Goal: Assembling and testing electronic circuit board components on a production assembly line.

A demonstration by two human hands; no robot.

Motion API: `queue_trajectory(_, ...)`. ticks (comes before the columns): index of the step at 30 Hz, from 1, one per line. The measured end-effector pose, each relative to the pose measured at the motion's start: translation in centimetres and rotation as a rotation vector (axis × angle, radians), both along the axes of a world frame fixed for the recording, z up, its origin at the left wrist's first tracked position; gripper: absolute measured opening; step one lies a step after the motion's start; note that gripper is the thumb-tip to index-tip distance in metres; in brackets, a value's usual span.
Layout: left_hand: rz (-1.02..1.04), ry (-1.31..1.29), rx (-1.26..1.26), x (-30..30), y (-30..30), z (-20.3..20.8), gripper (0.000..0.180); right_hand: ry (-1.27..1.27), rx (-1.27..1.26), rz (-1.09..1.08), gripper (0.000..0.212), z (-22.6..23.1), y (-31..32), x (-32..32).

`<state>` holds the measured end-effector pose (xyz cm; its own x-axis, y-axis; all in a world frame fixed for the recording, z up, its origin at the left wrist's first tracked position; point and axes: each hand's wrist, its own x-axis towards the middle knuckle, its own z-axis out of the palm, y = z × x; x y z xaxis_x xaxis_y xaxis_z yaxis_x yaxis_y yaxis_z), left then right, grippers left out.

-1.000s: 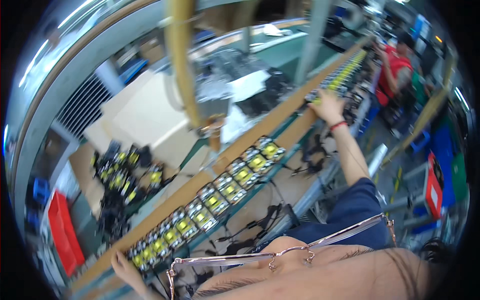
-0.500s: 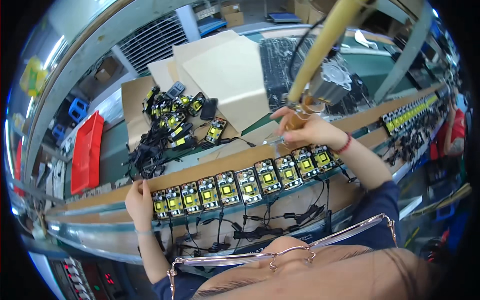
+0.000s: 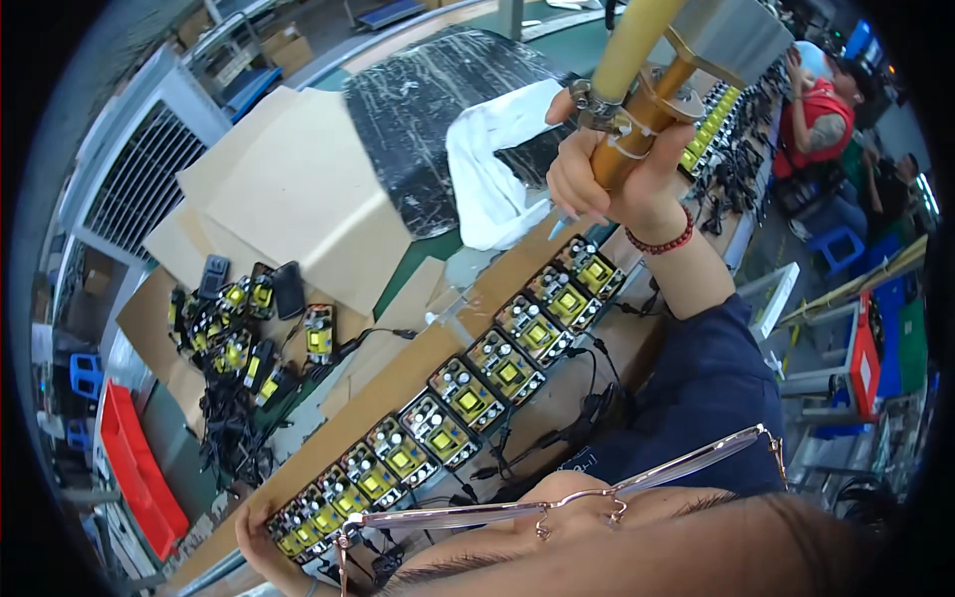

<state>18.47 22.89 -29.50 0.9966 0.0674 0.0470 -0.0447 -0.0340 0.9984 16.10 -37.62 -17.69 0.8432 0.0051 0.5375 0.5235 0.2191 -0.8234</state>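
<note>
A slanting row of small circuit boards [image 3: 438, 430] with yellow transformers and black casings lies along a wooden rail [image 3: 338, 438]. At its lower left end my left hand [image 3: 257, 547] is curled against the last board, its fingers partly hidden. My right hand [image 3: 622, 179] is wrapped round a brass-coloured dispensing gun [image 3: 625, 149], fed by a thick yellow hose [image 3: 627, 50]. The gun's pale blue nozzle tip [image 3: 559, 227] points down just above the far right end of the row. Black cables trail from the boards toward me.
Left of the rail, a heap of boards and black cables [image 3: 234, 418] lies on cardboard, beside large tan sheets [image 3: 298, 189]. A white cloth [image 3: 482, 179] rests on a scuffed black mat [image 3: 408, 90]. A red tray [image 3: 139, 468] stands far left. A person in red [image 3: 821, 119] works at far right.
My view has swung to the right, so the row now slants more steeply. The gun and my right hand appear larger and higher up, the nozzle still near the row's far end. My left hand stays at the near end.
</note>
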Motion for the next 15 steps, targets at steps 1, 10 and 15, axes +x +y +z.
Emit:
queue_trajectory(1,-0.010,0.009,0.000,0.7,0.1,-0.4,0.031,0.009,0.000,-0.010,0.109,-0.4,0.1,-0.1)
queue_trajectory(10,-0.027,0.043,-0.002,2.7,0.1,-1.4,0.031,0.161,-0.054,-0.375,0.063,-2.2,2.1,-1.1)
queue_trajectory(15,-0.008,0.049,-0.005,2.6,0.7,-1.6,0.032,0.244,-0.209,-0.468,0.083,-1.5,2.8,-1.2)
